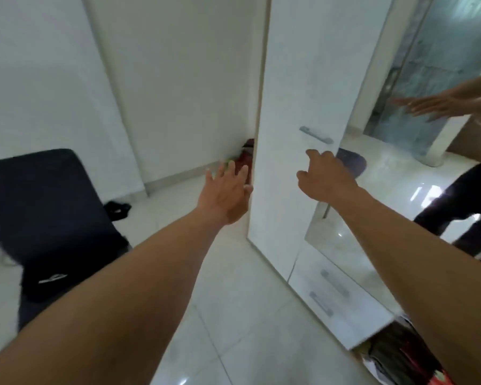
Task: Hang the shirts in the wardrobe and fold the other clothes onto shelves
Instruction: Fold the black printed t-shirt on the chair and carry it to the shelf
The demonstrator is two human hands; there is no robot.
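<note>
White tiled room, wardrobe (295,107) ajar with red clothes (245,159) inside, left hand (228,190) fingers spread, right hand (325,176) fingers loosely curled, empty.

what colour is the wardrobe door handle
Silver-grey metal handle on the white wardrobe door, seen in the head view.

One head-worn wide-angle view looks forward and down, close before the wardrobe door (295,107).

A glossy white tiled floor (233,315) carries everything. At nine o'clock stands a dark chair (47,207); just past it a small black item (117,209) lies on the tiles. At five o'clock a heap of clothes (395,354) sits beside the white wardrobe (295,162).
</note>
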